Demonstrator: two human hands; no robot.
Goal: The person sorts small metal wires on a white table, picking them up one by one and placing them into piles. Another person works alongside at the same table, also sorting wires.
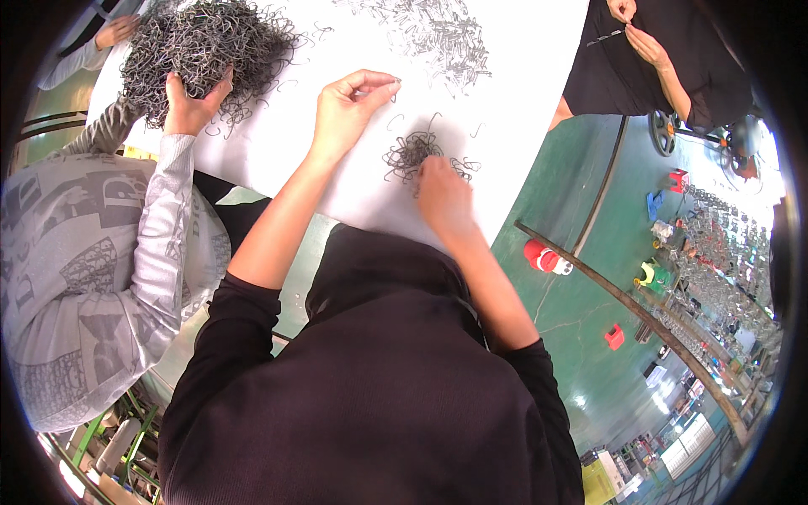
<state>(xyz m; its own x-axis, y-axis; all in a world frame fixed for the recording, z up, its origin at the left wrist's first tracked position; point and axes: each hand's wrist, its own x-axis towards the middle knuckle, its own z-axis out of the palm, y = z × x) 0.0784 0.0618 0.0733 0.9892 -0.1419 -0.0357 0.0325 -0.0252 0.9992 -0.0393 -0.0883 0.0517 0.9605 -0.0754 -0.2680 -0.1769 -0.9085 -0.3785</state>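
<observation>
My left hand (343,116) is held over the white table (295,168), thumb and forefinger pinched on a small dark wire piece that barely shows at the fingertips. A small heap of dark bent wire hooks (411,151) lies in front of me. At its near right edge, my right hand (446,202) reaches down with its fingers drawn together among the hooks. Whatever those fingertips grip is hidden, and the hand is slightly blurred. A few single hooks are scattered around the heap.
A big mound of wire hooks (206,50) stands at the far left, with a co-worker's hand (192,105) against it. Many slim metal pieces (442,42) are spread at the far side. Another person's hands (644,42) hold a short chain-like strip at the upper right.
</observation>
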